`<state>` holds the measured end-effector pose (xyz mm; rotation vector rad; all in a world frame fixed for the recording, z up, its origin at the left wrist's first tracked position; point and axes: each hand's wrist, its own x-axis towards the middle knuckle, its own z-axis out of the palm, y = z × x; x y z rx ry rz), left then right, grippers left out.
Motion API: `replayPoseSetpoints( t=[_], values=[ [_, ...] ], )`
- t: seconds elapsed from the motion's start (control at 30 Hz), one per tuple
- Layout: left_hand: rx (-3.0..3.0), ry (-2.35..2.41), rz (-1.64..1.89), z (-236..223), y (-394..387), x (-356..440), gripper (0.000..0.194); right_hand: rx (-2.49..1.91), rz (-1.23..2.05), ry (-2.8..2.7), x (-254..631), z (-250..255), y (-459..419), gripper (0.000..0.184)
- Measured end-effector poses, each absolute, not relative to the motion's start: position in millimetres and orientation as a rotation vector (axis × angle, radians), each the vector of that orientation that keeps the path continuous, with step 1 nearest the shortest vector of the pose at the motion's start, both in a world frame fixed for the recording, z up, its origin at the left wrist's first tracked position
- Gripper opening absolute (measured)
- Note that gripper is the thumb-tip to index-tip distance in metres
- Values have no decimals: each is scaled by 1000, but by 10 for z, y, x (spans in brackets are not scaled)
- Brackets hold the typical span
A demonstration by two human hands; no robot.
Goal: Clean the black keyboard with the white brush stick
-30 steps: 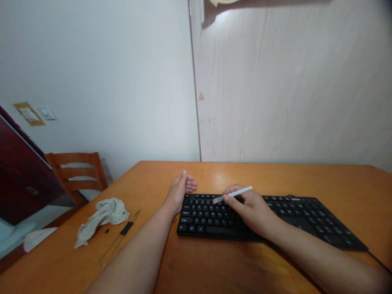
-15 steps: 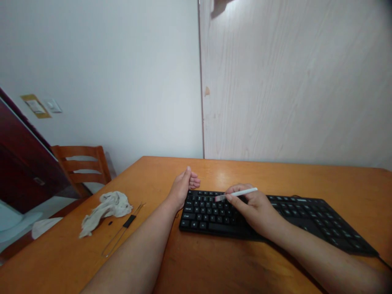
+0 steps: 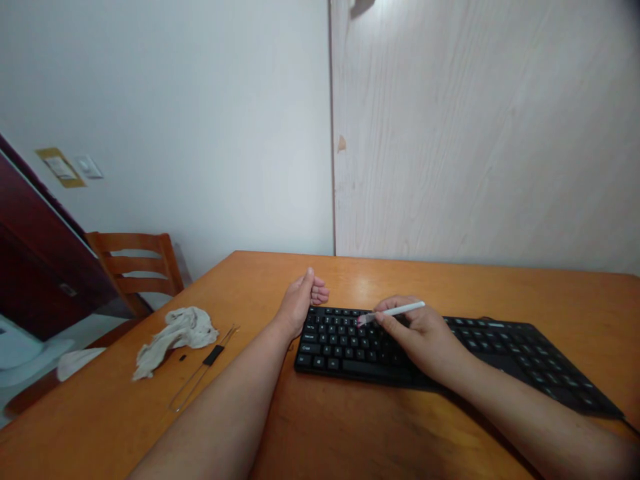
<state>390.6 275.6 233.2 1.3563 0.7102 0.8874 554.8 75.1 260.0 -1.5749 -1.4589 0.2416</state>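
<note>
A person's right hand holds a small white-handled brush over a black keyboard on a wooden table.
From here, the right thumb and fingers pinch the brush closely near its bristles, probably for fine control, the bristles slanting down at the upper keys. The left hand, half open and loosely curled with nothing seen in it, rests against the keyboard's left end, seemingly to steady it. A crumpled pale cloth, a small black piece and a wire tool lie off to the left, out of the hands' way.
</note>
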Motion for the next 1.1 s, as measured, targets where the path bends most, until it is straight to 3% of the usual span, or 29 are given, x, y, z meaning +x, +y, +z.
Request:
replayPoseSetpoints(
  t=[1.1],
  values=[
    [1352, 704, 877, 2342, 2750, 3917, 62, -1644, 156, -1432, 5602, 2653, 690, 19]
  ],
)
